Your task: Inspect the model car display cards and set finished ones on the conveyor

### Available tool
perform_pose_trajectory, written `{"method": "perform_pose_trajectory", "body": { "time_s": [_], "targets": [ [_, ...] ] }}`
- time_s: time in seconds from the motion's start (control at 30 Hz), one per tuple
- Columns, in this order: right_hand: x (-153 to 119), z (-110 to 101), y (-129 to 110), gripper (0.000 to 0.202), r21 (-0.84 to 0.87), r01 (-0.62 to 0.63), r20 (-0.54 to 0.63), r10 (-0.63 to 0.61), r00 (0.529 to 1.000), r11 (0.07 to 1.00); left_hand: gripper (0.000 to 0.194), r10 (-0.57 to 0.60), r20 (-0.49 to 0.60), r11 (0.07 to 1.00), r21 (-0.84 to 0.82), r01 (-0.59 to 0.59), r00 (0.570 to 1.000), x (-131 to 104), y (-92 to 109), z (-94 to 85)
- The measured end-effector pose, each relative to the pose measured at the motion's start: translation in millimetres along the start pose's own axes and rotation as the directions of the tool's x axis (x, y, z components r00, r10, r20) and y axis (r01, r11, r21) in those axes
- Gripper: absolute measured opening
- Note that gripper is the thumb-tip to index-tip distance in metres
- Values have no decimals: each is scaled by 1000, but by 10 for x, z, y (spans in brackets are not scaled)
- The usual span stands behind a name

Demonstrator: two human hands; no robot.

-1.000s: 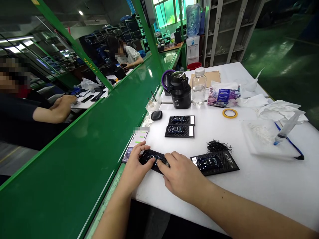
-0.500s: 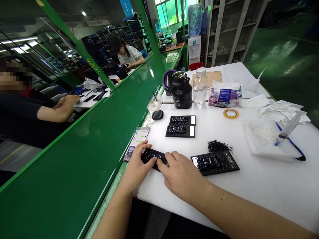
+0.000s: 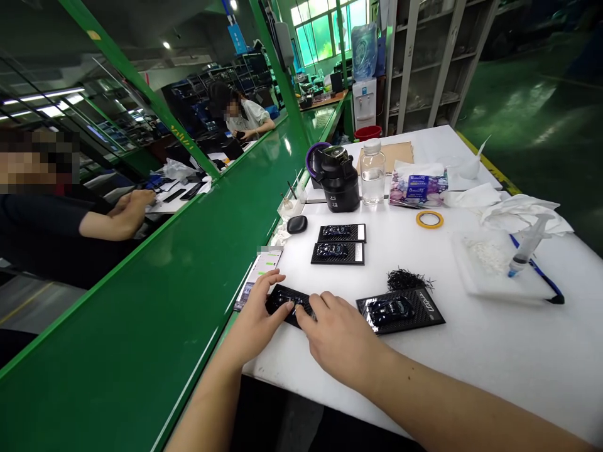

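A black plate with a small dark model car (image 3: 281,299) lies at the near left of the white table. My left hand (image 3: 258,320) grips its left side, thumb on the car. From the right, my right hand (image 3: 332,323) closes on the same plate, fingertips beside the left thumb and hiding its right end. Just right of that hand lies a larger black plate with a dark blue car (image 3: 391,309). Two similar small plates (image 3: 346,233) (image 3: 348,254) lie farther back. Behind the larger plate sits a pile of black bristle-like bits (image 3: 407,280).
A phone (image 3: 260,273) lies at the left edge by the green partition (image 3: 155,276). Behind stand a black jug (image 3: 340,185) and a clear bottle (image 3: 373,176). Yellow tape (image 3: 429,219), tissues (image 3: 419,185) and a syringe (image 3: 525,251) are rightward. Two people sit beyond the partition.
The camera view has shifted slightly, so the table items appear a little left and the background lower. Both hands stay on the small plate.
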State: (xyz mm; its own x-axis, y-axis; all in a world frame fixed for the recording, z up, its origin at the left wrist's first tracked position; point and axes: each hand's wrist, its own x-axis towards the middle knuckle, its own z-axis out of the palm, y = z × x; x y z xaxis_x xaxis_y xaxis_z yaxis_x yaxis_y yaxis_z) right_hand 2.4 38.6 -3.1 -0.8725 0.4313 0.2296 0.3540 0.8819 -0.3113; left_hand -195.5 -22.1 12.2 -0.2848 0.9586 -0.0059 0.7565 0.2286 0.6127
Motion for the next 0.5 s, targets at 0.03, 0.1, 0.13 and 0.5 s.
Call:
{"method": "perform_pose_trajectory", "body": {
  "time_s": [0.03,0.1,0.13,0.5],
  "targets": [
    [-7,19,-11,49,-7,4,-1,-4,1000,1000,48,16,12,1000,0,-16,1000,-22,-13,-25],
    [-24,40,-28,52,-24,7,2,-7,1000,1000,62,63,73,998,19,-65,995,-56,-27,-99],
    [-33,34,-27,52,-28,9,3,-9,1000,1000,71,88,116,995,39,-94,989,-62,-26,-142],
    [-46,-687,953,17,325,-154,-539,317,780,933,74,119,172,987,91,-136,978,196,-63,-433]
  ]
}}
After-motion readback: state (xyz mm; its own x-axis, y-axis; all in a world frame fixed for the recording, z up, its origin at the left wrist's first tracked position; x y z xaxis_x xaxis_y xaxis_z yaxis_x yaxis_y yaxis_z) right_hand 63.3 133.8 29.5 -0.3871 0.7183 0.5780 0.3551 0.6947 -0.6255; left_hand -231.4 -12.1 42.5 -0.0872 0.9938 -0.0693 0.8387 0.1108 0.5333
